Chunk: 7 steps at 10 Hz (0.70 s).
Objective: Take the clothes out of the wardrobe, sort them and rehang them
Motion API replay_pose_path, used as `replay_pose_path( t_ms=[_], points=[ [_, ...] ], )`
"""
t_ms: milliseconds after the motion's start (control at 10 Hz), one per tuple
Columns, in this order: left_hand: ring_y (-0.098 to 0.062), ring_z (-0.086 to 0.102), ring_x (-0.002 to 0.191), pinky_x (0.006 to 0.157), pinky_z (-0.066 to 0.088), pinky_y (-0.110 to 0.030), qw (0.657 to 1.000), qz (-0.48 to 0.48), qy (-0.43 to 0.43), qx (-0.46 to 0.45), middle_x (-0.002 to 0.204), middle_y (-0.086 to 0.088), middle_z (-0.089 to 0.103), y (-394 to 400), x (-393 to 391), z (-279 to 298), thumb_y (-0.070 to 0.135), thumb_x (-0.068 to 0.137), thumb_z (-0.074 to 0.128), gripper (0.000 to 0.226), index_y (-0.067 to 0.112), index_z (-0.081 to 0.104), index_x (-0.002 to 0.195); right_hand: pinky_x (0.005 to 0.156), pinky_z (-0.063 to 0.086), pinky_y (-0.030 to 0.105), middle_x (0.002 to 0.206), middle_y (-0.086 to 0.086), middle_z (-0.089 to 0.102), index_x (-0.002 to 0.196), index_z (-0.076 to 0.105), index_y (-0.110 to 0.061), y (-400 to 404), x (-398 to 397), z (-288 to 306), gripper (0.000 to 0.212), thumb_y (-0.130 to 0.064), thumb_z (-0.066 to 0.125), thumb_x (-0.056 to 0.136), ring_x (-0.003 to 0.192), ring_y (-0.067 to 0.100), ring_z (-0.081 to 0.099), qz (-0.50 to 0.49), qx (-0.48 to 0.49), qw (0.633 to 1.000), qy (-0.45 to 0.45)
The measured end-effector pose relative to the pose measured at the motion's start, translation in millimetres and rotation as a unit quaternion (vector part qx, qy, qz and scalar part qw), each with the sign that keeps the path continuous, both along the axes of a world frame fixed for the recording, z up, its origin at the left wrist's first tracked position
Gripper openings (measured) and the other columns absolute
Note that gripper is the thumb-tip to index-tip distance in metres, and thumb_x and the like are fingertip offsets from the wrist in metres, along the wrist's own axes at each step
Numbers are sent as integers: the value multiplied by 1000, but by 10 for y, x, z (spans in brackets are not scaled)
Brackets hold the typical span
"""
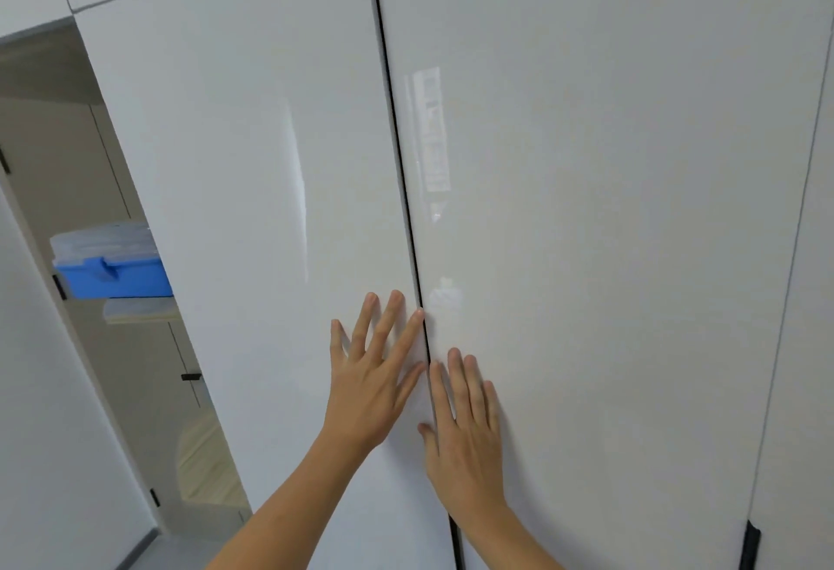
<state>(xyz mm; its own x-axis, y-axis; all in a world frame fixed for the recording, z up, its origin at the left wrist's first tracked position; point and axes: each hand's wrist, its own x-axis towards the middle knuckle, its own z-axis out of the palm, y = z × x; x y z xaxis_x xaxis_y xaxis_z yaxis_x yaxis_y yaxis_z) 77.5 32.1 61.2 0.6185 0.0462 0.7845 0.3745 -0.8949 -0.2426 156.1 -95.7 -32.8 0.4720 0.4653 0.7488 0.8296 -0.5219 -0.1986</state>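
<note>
Glossy white wardrobe doors [586, 208] filled the view, shut, with the dark seam [408, 217] running from twelve down to six o'clock; any clothes stayed hidden behind them. At about six o'clock the left hand [370, 389] lay flat on the left door [234, 190], fingers spread, and the right hand [469, 434] flat on the right one, neither gripping anything. With no handle in reach, palms could slip on the slick panels, or fingertips get nipped at the seam
</note>
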Motion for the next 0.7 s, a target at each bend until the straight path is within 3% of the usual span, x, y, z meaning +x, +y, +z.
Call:
replay_pose_path(
  t_ms=[400,500,600,700],
  points=[
    [-34,5,163,119,19,-76,1000,-20,4,-2,177,-5,6,134,107,-105,40,111,50,68,27,16,168,125,19,56,175,14,2,167,14,-21,95,-19,-49,103,-37,79,88,161,35,6,-63,-35,997,-36],
    [-29,2,163,120,23,-72,996,-55,36,-53,177,0,2,65,-53,-11,28,107,56,75,28,14,169,125,21,53,175,11,-1,168,13,-25,-87,-119,127,100,-32,76,91,162,32,2,-35,-56,997,-28],
    [-15,1,163,125,24,-61,974,-131,57,-177,176,14,2,49,-477,-37,37,107,49,72,34,11,168,127,25,51,175,-3,4,167,12,-29,-508,-234,250,90,-21,68,97,162,22,4,58,-11,998,24],
    [-12,35,151,116,40,-49,946,-178,10,-270,161,21,36,138,-1052,188,51,104,47,59,38,32,160,120,36,39,160,-11,39,158,39,-32,-1056,-592,439,69,-13,67,98,151,22,35,123,138,977,102]
  ],
)
